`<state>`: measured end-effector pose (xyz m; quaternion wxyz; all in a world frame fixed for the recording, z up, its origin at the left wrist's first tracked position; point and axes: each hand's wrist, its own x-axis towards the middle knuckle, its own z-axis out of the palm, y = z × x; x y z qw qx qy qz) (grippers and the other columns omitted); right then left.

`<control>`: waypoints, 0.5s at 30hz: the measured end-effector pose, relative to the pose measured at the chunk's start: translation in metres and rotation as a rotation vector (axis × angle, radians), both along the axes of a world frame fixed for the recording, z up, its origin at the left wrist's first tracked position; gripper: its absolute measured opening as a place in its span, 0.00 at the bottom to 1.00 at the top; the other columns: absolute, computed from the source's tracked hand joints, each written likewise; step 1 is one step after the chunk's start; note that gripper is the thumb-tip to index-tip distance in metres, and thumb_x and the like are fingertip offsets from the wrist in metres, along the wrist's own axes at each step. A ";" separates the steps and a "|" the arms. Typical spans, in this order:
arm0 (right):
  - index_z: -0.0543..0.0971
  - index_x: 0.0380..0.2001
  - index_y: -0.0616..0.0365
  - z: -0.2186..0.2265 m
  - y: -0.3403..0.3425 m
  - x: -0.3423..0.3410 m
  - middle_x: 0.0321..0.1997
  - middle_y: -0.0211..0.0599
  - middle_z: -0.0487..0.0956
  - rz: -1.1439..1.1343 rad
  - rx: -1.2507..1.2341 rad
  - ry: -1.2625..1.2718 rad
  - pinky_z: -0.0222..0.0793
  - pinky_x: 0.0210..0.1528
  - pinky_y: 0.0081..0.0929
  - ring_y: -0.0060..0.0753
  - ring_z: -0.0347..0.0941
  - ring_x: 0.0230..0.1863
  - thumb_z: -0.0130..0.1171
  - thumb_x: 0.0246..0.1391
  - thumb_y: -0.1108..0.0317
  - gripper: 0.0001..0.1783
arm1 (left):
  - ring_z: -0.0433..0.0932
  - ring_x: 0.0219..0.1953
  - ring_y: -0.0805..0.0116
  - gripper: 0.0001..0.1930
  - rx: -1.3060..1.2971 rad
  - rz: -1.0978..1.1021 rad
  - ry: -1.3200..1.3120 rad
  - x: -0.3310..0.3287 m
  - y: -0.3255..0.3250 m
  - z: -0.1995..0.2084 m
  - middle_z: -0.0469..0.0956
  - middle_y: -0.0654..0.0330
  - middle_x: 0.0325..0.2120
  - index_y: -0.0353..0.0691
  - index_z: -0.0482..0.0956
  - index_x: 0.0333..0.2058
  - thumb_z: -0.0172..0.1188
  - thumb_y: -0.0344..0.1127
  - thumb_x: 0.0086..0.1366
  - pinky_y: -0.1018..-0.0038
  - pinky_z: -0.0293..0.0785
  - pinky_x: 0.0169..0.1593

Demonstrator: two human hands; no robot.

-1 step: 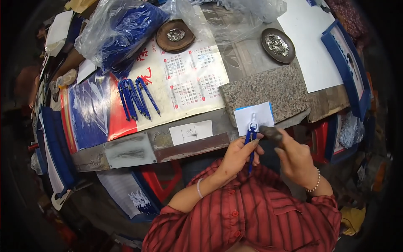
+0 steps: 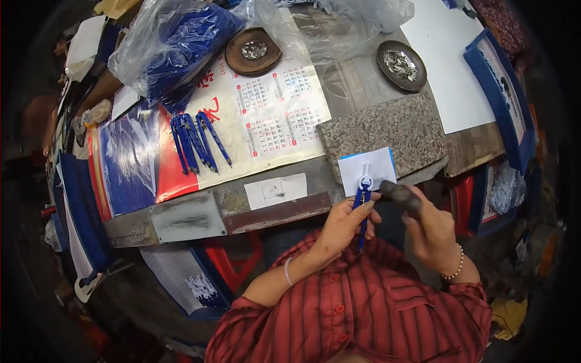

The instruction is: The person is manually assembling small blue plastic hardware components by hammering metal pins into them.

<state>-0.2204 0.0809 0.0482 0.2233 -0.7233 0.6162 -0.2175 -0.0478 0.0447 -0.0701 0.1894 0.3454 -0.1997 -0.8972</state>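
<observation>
Left hand (image 2: 342, 227) grips the blue compass (image 2: 363, 202) at the counter's near edge, long axis toward the white card (image 2: 378, 166). Right hand (image 2: 433, 233), just right, is closed around the hammer (image 2: 400, 197).

Your bench (image 2: 284, 213) carries a calendar sheet (image 2: 266, 121), a granite slab (image 2: 387, 130) bearing a white card (image 2: 375, 166), two round dishes (image 2: 253, 51) (image 2: 401, 65), plastic bags (image 2: 175, 45), blue compasses (image 2: 196, 142) and white paper (image 2: 445, 57).
</observation>
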 end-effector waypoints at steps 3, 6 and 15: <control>0.69 0.49 0.67 0.008 0.011 -0.003 0.37 0.51 0.78 0.019 -0.156 -0.154 0.72 0.33 0.32 0.49 0.78 0.30 0.52 0.47 0.81 0.22 | 0.73 0.22 0.77 0.19 -0.004 -0.032 0.042 0.002 -0.001 0.001 0.76 0.61 0.27 0.33 0.67 0.52 0.48 0.39 0.68 0.82 0.71 0.26; 0.70 0.48 0.70 0.008 0.002 0.000 0.33 0.49 0.78 -0.023 -0.183 -0.097 0.72 0.33 0.30 0.45 0.78 0.27 0.52 0.49 0.80 0.20 | 0.73 0.22 0.77 0.18 -0.011 -0.001 0.068 0.000 -0.001 -0.002 0.75 0.61 0.27 0.33 0.67 0.52 0.48 0.39 0.68 0.82 0.71 0.27; 0.69 0.51 0.61 -0.047 -0.032 -0.033 0.35 0.45 0.73 -0.281 -0.148 0.268 0.68 0.34 0.36 0.50 0.72 0.33 0.54 0.48 0.79 0.23 | 0.74 0.22 0.76 0.17 0.012 -0.008 0.066 0.003 -0.005 0.008 0.76 0.59 0.27 0.33 0.68 0.50 0.48 0.37 0.68 0.81 0.72 0.27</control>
